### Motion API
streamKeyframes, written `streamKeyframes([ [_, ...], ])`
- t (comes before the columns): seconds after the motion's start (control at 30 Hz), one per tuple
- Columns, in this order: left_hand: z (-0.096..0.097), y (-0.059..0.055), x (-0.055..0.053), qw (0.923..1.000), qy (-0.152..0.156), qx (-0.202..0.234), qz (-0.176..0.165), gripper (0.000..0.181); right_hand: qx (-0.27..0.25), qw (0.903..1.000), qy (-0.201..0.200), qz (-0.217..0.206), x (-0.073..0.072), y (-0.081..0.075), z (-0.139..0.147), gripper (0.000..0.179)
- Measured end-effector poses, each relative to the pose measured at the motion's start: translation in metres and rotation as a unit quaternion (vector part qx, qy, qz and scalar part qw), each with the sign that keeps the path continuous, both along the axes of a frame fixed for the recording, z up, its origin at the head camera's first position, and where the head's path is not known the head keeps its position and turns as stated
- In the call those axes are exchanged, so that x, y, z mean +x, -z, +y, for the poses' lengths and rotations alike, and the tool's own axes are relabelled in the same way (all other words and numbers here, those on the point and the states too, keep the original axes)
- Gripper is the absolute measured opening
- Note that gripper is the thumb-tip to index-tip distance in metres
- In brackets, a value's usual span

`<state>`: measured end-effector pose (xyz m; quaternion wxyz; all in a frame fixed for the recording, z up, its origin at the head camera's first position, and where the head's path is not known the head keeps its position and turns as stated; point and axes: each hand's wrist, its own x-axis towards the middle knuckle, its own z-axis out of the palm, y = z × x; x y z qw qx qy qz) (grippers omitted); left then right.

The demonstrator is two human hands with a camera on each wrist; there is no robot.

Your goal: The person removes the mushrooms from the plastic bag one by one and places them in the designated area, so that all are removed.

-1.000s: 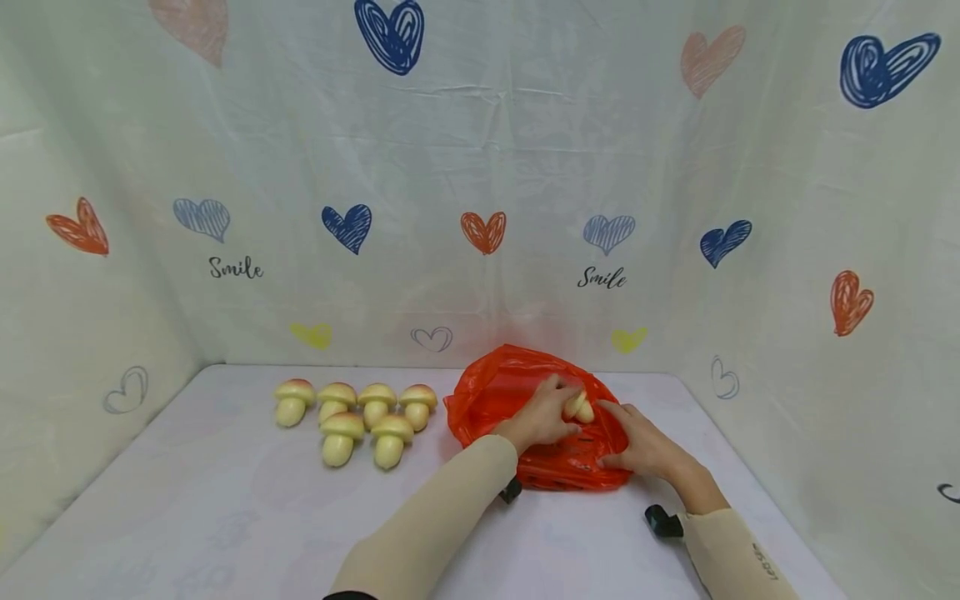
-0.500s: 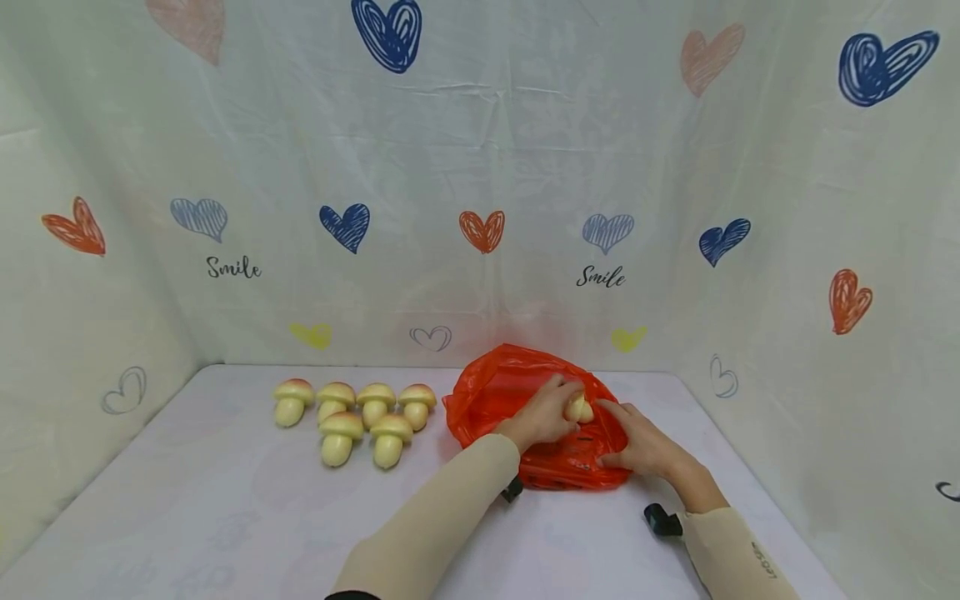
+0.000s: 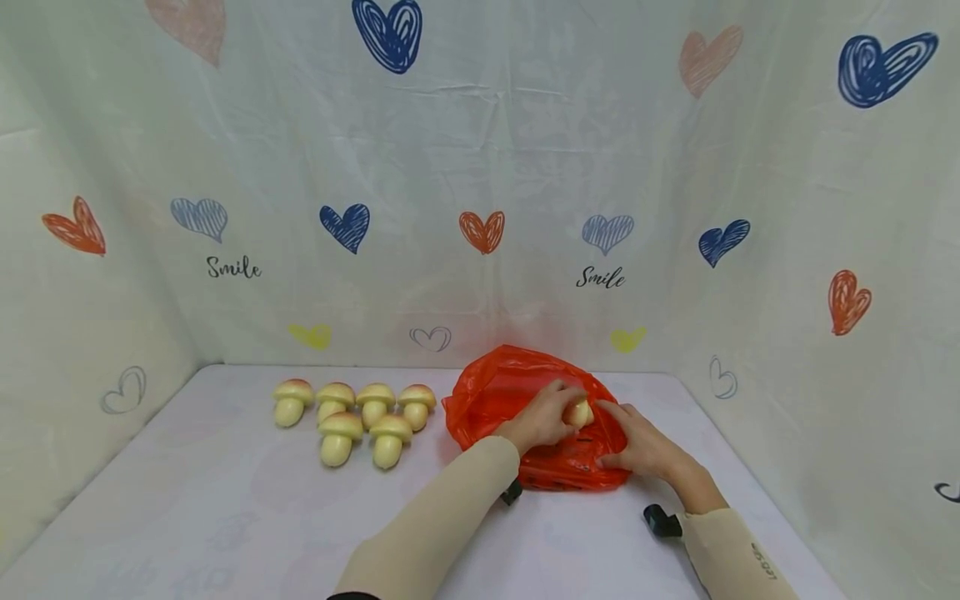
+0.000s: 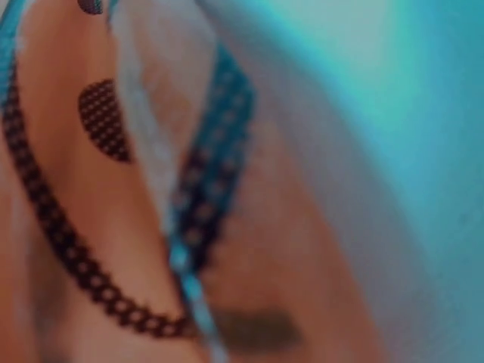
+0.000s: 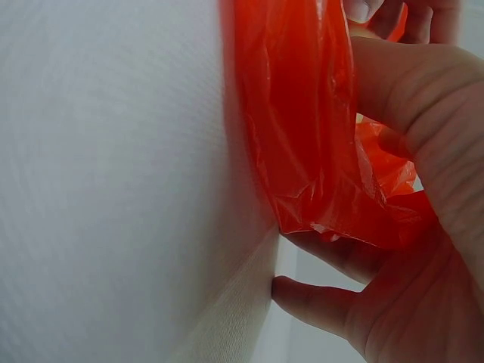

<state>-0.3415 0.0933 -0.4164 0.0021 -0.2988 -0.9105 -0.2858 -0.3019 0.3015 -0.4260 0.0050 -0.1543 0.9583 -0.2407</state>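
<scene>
In the head view a red plastic bag (image 3: pixel 480 400) lies on the table with its mouth spread. My left hand (image 3: pixel 543 417) is inside that mouth and grips a toy mushroom (image 3: pixel 580 415), partly hidden by the fingers. On the bag's right side my right hand (image 3: pixel 648 446) holds the rim. The right wrist view shows the thumb of that right hand (image 5: pixel 423 91) inside the bag film (image 5: pixel 302 151) and other fingers behind it. Close up and blurred, the left wrist view has printed bag film (image 4: pixel 91 227) over most of it.
Several more toy mushrooms (image 3: pixel 341 433) with yellow caps stand in two rows left of the bag. A white table (image 3: pixel 225 500) bears everything. Behind it hangs a pale curtain (image 3: pixel 420 167) printed with hearts. A black wrist camera (image 3: pixel 662 522) sits at the right sleeve.
The mushroom in my left hand has turned slightly, so less of its stem shows now. My right hand and the bag look unmoved.
</scene>
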Motion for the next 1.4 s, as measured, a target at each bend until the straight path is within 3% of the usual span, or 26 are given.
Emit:
streamKeyframes([
  [0.2,0.0,-0.001,0.002,0.9999,-0.001,0.009,-0.013,0.054,0.002,1.0,0.003,-0.003,-0.001,-0.001,-0.001,0.093],
  [0.53,-0.003,-0.003,0.004,0.9996,0.012,-0.021,0.013,0.05,0.004,1.0,-0.005,0.001,-0.001,-0.001,0.0,0.092],
  [0.9,-0.004,-0.002,0.004,0.9997,0.023,0.002,0.002,0.04,0.0,1.0,0.003,-0.008,-0.001,0.0,-0.002,0.093],
  [1.2,-0.007,-0.002,0.001,0.9989,0.041,0.005,0.022,0.049,-0.005,1.0,0.001,-0.001,-0.001,0.001,0.001,0.093],
  [1.4,-0.011,-0.001,0.001,0.9995,0.031,0.007,0.003,0.045,-0.002,1.0,0.005,-0.003,0.0,0.001,0.001,0.095],
])
